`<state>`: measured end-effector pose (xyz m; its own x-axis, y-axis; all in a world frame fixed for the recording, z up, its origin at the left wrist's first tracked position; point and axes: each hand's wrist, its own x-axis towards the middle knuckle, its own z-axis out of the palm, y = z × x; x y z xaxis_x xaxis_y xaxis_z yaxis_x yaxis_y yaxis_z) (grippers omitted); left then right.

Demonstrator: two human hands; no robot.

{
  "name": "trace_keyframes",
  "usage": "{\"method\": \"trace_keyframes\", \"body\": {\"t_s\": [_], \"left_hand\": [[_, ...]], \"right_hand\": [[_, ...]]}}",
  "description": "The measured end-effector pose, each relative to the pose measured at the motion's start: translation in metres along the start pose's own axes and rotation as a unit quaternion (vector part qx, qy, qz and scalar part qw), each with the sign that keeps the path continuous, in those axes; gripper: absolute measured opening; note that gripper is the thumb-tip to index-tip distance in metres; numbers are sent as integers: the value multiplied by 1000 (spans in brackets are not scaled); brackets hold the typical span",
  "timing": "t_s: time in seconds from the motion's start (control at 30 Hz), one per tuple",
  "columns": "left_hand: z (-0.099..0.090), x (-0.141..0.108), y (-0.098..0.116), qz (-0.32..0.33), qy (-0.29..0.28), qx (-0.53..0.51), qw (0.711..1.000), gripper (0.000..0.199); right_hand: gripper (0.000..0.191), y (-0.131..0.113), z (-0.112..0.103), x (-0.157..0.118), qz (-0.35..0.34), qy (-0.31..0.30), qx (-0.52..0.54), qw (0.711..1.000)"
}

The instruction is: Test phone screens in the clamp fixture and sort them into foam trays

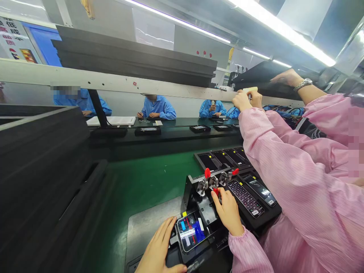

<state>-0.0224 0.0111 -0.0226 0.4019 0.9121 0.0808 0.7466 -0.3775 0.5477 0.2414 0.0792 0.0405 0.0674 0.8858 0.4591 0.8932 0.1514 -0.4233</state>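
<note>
A black clamping fixture (pixel 207 208) with several red-tipped toggle clamps stands on a metal plate (pixel 142 223). In its left bay lies a phone (pixel 191 231) with a lit screen and a yellow tab at its top edge. My left hand (pixel 160 246) rests at the phone's left side, fingers apart, thumb near the lower edge. My right hand (pixel 227 210) closes its fingers on the red handle (pixel 216 191) of the middle clamp.
Foam trays (pixel 247 223) with several phones lie right of the fixture. Stacked black foam (pixel 36 170) fills the left. A neighbour's pink sleeves (pixel 284 170) reach across from the right. People in blue sit beyond the dark conveyor (pixel 170 132).
</note>
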Motion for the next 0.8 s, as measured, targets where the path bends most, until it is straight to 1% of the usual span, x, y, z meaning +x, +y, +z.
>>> {"method": "trace_keyframes", "body": {"t_s": [0.13,0.2,0.27,0.33,0.37,0.4,0.47,0.5,0.53,0.57,0.6,0.63,0.67,0.7,0.73,0.8], "left_hand": [[-2,0,4,7,9,-2,1000,98],[-4,-1,7,13,14,-5,1000,99],[-8,0,10,10,10,-7,1000,98],[-11,2,15,-3,-6,1,1000,97],[-12,4,18,-9,-14,9,1000,97],[-13,6,22,-12,-21,19,1000,97],[-12,13,32,-17,-29,39,999,97],[-10,17,38,-19,-33,46,998,96],[-8,21,44,-22,-36,51,998,95],[-6,25,50,-24,-41,54,997,94],[-4,29,55,-24,-44,57,997,93],[-3,33,59,-23,-45,59,997,93],[-2,35,61,-21,-45,60,997,93],[-1,37,63,-19,-44,61,997,94],[0,39,63,-19,-43,60,997,94],[0,40,62,-19,-41,58,997,92]], "right_hand": [[33,-1,0,1,-1,10,2,1000],[32,-1,-3,-1,8,17,28,999],[33,1,-7,-5,19,11,97,995],[34,3,-14,-10,21,20,182,983],[33,4,-18,-11,19,43,214,976],[30,5,-21,-11,15,84,233,969],[21,5,-29,-5,8,195,233,953],[18,3,-33,2,4,238,225,945],[20,1,-37,10,1,261,214,941],[28,-2,-41,19,-4,263,205,943],[38,-4,-45,28,-11,246,199,949],[45,-6,-49,36,-20,219,198,955],[49,-7,-52,42,-29,191,203,960],[48,-6,-55,46,-35,172,210,962],[43,-4,-57,46,-39,167,214,962],[31,5,-58,37,-38,199,211,956]]}}
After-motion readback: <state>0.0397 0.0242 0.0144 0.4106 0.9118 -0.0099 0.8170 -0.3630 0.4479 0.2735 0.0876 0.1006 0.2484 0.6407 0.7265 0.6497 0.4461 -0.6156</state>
